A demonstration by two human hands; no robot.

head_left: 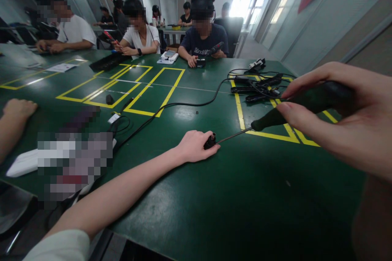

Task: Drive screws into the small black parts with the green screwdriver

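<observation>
My left hand (196,147) rests on the green table (239,195) with its fingers closed around a small black part (210,141). My right hand (346,118), close to the camera at the right, grips the dark handle of a screwdriver (294,110). Its thin metal shaft runs down and left, and the tip touches the small black part.
A black cable (183,105) crosses the table toward a heap of black power strips and leads (257,85) inside yellow floor-tape boxes. Another person's hand (18,110) lies at the left edge beside a white object (23,163). Several people sit along the far side.
</observation>
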